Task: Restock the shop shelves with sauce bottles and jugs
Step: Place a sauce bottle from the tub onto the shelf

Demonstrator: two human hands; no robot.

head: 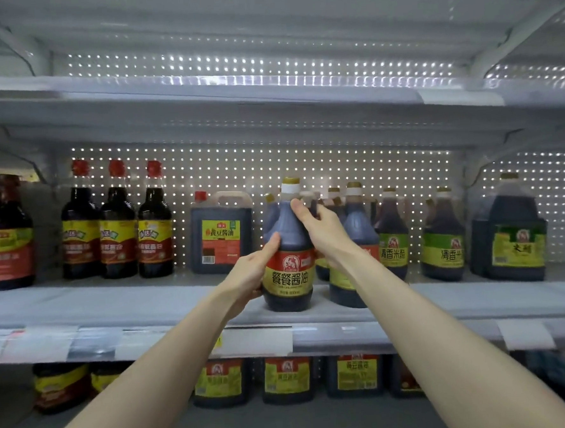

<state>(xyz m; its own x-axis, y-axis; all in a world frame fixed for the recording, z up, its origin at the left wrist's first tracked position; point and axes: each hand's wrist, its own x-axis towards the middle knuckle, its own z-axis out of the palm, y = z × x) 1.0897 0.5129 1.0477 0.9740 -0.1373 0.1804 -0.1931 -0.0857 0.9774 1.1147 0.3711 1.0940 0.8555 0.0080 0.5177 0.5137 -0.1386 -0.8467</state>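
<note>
- Nearest the camera, two bare forearms reach up and forward from the bottom edge and meet at the middle shelf (pixel 82 308).
- Below that shelf's front strip of price tags (pixel 256 342), a lower row of dark jugs with yellow labels (pixel 288 379) stands partly hidden behind the strip and the arms.
- The left hand (pixel 248 275) cups the left side of a sauce jug (pixel 289 263). Its thumb lies up along the jug's shoulder, and its fingers go round the side, out of sight.
- The right hand (pixel 322 231) grips the same jug high up, with the thumb pressed near the neck and the fingers curled round the handle.
- That sauce jug is upright, dark and yellow-capped, with a red and yellow label. Its base is on the middle shelf close to the front edge.
- Just to its right, a similar dark jug (pixel 355 229) stands near the same front edge, partly covered by the right forearm.
- Further right stand two green-labelled bottles (pixel 392 240) and a large dark jug (pixel 510 233) at the row's end.
- To the left, set back, a square jug with a red cap (pixel 221 234) stands near the sauce jug.
- Beyond it are three tall red-capped bottles (pixel 116 227) side by side, and one more bottle (pixel 9 237) at the far left.
- Behind everything runs a perforated back panel (pixel 304 166), with the upper shelf (pixel 201 96) overhead.
</note>
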